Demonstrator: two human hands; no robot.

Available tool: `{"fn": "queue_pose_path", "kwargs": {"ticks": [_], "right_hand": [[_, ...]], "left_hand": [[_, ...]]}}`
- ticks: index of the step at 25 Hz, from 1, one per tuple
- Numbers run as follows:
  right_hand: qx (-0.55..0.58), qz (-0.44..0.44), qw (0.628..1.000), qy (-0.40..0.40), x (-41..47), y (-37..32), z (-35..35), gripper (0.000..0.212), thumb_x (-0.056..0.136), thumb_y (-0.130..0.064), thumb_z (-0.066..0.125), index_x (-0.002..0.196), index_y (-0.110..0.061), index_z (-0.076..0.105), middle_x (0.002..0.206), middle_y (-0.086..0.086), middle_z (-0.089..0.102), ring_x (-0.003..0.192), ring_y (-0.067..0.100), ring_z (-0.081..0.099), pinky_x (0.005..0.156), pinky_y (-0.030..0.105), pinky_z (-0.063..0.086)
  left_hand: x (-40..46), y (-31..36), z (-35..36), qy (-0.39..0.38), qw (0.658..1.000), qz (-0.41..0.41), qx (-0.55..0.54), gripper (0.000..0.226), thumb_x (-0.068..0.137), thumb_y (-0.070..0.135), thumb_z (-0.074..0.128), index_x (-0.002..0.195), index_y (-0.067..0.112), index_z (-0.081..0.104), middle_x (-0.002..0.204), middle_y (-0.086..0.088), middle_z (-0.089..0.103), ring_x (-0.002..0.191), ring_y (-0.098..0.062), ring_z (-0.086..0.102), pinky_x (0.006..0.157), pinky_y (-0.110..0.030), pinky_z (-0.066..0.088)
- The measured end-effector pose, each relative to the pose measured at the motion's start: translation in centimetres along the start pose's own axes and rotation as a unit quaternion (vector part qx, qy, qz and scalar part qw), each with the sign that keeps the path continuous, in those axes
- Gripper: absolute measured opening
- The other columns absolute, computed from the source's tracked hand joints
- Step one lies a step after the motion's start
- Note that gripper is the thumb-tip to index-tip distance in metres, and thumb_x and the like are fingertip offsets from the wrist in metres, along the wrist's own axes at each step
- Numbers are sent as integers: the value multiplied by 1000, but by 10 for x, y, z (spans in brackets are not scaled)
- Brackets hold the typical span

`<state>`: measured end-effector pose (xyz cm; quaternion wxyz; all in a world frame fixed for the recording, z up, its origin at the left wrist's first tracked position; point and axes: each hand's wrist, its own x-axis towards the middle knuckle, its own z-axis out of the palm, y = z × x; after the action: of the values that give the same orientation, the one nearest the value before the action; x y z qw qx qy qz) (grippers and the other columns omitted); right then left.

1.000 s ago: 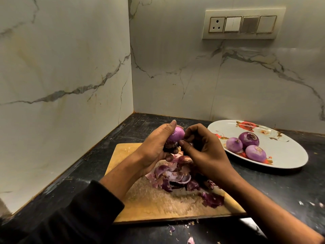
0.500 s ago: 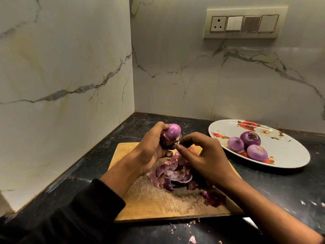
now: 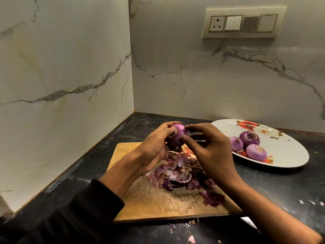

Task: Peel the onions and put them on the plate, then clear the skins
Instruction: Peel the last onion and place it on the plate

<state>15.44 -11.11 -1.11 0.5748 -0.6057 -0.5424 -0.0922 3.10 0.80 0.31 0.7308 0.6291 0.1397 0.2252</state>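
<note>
A purple onion [image 3: 178,136] is held above the wooden cutting board [image 3: 149,199]. My left hand [image 3: 154,147] cups it from the left and below. My right hand [image 3: 209,148] pinches it from the right, thumb and forefinger on its surface. Under my hands a heap of purple onion skins [image 3: 177,175] lies on the board, with one loose piece [image 3: 213,198] nearer the board's right corner. At the right stands a white flowered plate [image 3: 284,155] holding three peeled onions [image 3: 249,138].
The black counter [image 3: 281,191] sits in a corner of marble walls, left and behind. A switch panel [image 3: 243,23] is on the back wall. Small skin scraps [image 3: 190,239] lie on the counter in front of the board.
Both hands have risen slightly with the onion. My right hand has shifted from picking at its underside to pinching its top and right side.
</note>
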Motion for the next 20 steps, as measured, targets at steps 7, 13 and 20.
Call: {"fn": "queue_pose_path", "kwargs": {"ticks": [7, 13, 20], "right_hand": [[-30, 24, 999, 35, 0, 7, 2, 10, 91, -14, 70, 101, -14, 69, 91, -2, 69, 83, 8, 68, 71, 31, 60], [-42, 59, 997, 29, 1, 11, 4, 8, 94, -11, 65, 98, -18, 62, 84, -8, 67, 77, 5, 67, 67, 21, 57], [-66, 30, 997, 4, 1, 10, 4, 22, 93, -5, 64, 111, -16, 70, 96, -10, 67, 88, -3, 64, 76, 12, 53]], "left_hand": [[-1, 0, 2, -8, 1000, 3, -10, 33, 94, 24, 61, 126, 21, 53, 124, -13, 55, 81, -17, 70, 60, -28, 58], [0, 1, 2, 1, 999, 5, -43, 47, 82, 31, 69, 125, 18, 54, 116, -15, 57, 75, -18, 65, 57, -24, 54], [2, 0, -1, 5, 1000, 10, -26, 51, 87, 45, 58, 124, 10, 58, 95, -5, 68, 72, -11, 65, 60, -24, 51]]}}
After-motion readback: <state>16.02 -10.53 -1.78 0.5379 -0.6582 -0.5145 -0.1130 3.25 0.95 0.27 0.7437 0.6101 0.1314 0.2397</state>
